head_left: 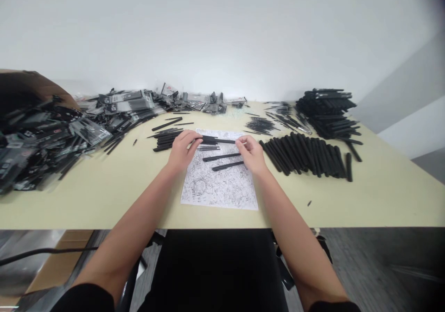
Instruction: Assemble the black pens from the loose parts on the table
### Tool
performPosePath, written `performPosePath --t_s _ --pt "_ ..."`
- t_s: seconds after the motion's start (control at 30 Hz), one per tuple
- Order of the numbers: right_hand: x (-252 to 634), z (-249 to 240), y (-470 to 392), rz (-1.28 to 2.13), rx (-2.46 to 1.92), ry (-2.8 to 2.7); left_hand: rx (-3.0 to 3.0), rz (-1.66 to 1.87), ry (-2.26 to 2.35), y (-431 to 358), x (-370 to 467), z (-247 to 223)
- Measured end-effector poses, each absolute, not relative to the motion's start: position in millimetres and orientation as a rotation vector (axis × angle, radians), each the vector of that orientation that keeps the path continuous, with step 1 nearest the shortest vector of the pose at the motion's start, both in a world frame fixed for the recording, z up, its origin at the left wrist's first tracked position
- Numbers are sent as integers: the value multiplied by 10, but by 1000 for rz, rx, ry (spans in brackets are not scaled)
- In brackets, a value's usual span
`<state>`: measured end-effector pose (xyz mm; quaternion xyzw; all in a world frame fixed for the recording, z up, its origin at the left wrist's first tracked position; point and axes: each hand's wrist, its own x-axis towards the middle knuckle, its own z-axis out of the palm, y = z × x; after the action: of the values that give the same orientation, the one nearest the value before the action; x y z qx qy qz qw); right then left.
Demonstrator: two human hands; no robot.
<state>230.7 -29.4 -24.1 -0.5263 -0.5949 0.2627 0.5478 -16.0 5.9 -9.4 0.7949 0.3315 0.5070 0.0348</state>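
Near the front edge of the table [139, 205], right of centre, a small black piece [309, 203] is lying loose. Farther in, a scribbled sheet [222, 192] is carrying two black pens [222, 157], their right ends disappearing behind the right hand [253, 153]. Over the sheet's far half, that hand and the left hand [183, 149] are pinching opposite ends of a slim black stick [224, 140]; fingers are covering both tips, so I cannot tell whether it is one piece. A weak pinch could be dropping it among the pens. Rightward, thick black rods [306, 154] are lying unrestrained; a forearm knock could be scattering them. Toward the far edge, thin refills [260, 125] are blurring together; leftward, packets [128, 102] are showing illegible print, and the frame is cutting off a box [52, 87].
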Motion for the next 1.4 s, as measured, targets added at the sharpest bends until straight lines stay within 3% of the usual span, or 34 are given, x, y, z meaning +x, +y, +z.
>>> performPosePath --t_s 0.43,1.4 --pt "2331 -178 -356 612 -1417 -1387 2435 1538 990 40 -144 -77" --pt "2278 -140 -353 391 -1083 -1410 1745 1568 1384 75 -113 -127"
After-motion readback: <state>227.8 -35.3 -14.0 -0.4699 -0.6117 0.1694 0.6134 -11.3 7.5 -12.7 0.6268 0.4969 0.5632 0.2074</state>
